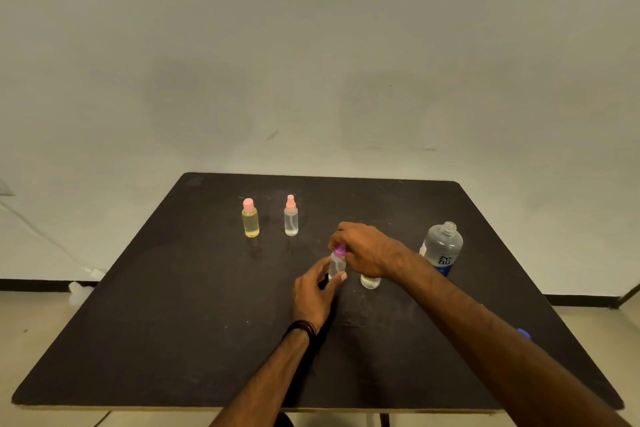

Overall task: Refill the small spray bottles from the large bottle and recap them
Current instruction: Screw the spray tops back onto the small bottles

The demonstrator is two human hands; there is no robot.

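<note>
A small clear spray bottle (336, 265) stands near the middle of the black table (173, 322). My left hand (317, 293) grips its body from the near side. My right hand (367, 250) is closed on its purple cap (340, 249) from above. The large clear bottle (442, 248) with a blue "renu" label stands uncapped at the right. Behind my right hand, the base of another small clear bottle (370, 281) shows; its top is hidden. Farther back stand a yellow bottle (250, 220) with a pink cap and a clear spray bottle (291, 217) with a pink spray head.
A small blue object (524, 333), partly hidden by my right forearm, lies on the table at the right. A white wall rises behind the table. White items and a cable (79, 288) lie on the floor at the left.
</note>
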